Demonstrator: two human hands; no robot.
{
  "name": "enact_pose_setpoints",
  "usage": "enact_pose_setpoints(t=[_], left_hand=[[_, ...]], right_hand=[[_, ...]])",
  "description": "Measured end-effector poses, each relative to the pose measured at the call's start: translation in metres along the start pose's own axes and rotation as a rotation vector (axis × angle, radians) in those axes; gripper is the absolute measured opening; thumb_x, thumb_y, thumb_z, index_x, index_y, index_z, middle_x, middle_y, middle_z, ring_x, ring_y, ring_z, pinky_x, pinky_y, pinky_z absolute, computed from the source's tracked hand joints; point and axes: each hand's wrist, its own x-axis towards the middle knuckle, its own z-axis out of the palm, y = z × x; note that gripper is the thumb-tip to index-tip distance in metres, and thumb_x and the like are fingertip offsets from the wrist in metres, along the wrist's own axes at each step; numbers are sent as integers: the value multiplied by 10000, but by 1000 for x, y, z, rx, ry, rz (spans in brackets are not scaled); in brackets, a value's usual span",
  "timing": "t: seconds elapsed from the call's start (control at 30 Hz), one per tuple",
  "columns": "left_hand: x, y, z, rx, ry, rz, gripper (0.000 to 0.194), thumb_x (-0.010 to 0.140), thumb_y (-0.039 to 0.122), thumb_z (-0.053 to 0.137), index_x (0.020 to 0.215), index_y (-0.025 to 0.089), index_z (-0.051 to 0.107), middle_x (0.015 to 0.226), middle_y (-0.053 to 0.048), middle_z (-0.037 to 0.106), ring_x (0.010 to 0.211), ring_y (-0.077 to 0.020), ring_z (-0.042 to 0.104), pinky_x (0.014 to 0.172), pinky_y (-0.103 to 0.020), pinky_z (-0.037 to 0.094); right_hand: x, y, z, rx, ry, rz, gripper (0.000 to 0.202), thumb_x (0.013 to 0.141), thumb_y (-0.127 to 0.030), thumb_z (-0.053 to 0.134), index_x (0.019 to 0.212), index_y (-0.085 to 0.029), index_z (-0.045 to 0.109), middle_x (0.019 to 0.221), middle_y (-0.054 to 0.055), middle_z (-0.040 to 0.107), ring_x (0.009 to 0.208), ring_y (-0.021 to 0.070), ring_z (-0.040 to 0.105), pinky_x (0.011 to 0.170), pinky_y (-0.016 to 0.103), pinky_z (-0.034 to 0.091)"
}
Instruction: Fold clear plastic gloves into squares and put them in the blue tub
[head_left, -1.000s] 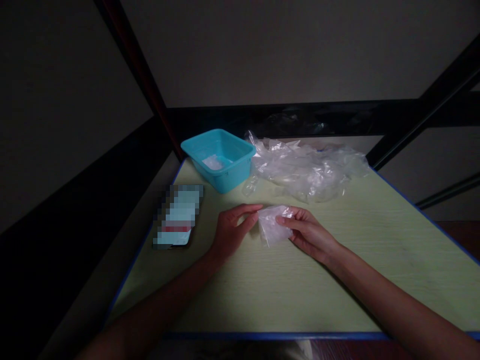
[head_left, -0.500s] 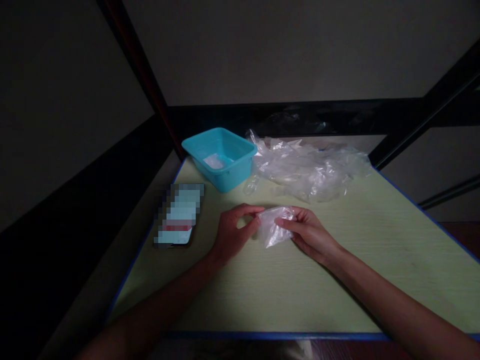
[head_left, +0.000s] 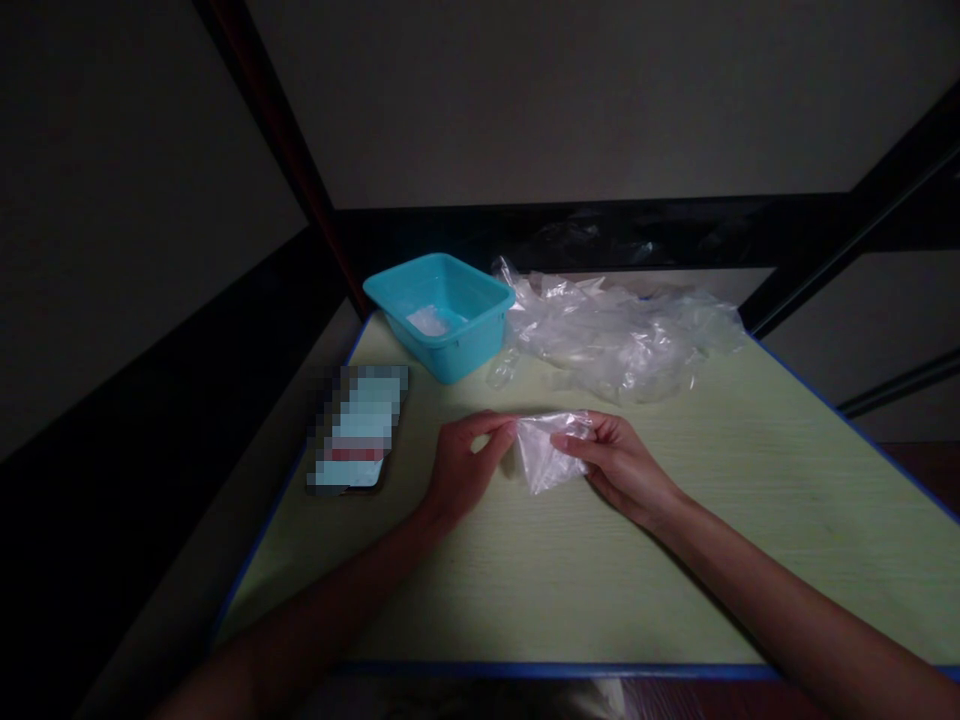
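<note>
A small clear plastic bag (head_left: 551,455), crinkled and shiny, is stretched between my two hands just above the table. My left hand (head_left: 469,460) pinches its upper left corner between thumb and forefinger. On the other side my right hand (head_left: 619,455) grips the bag, thumb lying across the front and the fingers behind it. Whether anything lies inside the bag I cannot tell.
Behind my hands stands a turquoise plastic basin (head_left: 469,345) with a whitish plastic piece (head_left: 427,321) inside. Right of it spreads a heap of clear plastic bags (head_left: 622,340). A phone (head_left: 360,430) lies at the left edge of the blue-edged table (head_left: 525,590).
My left thumb and forefinger have closed together on the bag's corner, and its top edge is pulled straighter. My right hand has stayed nearly still.
</note>
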Motion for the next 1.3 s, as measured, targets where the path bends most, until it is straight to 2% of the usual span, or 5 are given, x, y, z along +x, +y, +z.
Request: enact_pose_setpoints(t=[0.2, 0.37, 0.63, 1.07, 1.3], left_hand=[[3, 0, 2, -172, -73, -177, 275, 694, 386, 552, 669, 137, 666, 632, -32, 671, 615, -157, 611, 588, -245, 471], [2, 4, 5, -89, -179, -217, 170, 596, 318, 612, 540, 161, 582, 499, 25, 583, 484, -100, 509, 484, -195, 390], [-1, -1, 7, 16, -202, -239, 179, 632, 266, 581, 485, 164, 575, 453, 16, 591, 433, -99, 503, 435, -186, 374], [-3, 7, 9, -169, -9, -269, 160, 651, 296, 641, 586, 150, 639, 525, 6, 647, 515, -135, 626, 528, -217, 487], [-5, 3, 13, -216, 15, -307, 182, 633, 320, 660, 650, 140, 652, 563, -1, 659, 549, -137, 636, 542, -214, 505]], right_hand=[[1, 1, -2, 5, 56, -24, 234, 498, -284, 837, 629, -165, 684, 578, -9, 661, 521, 106, 543, 562, 257, 415], [1, 1, -1, -2, 118, -63, 226, 477, -278, 833, 594, -168, 675, 548, -17, 650, 506, 108, 536, 542, 256, 405], [0, 0, 0, -44, 106, -69, 238, 483, -299, 830, 585, -166, 661, 552, -9, 645, 486, 106, 519, 505, 259, 398], [-6, 3, 11, 231, -63, -59, 198, 515, -263, 834, 657, -232, 699, 660, -31, 660, 628, 104, 581, 698, 252, 502], [-7, 8, 17, 202, 2, -82, 183, 578, -328, 807, 684, -208, 717, 640, -11, 680, 661, 124, 604, 691, 250, 499]])
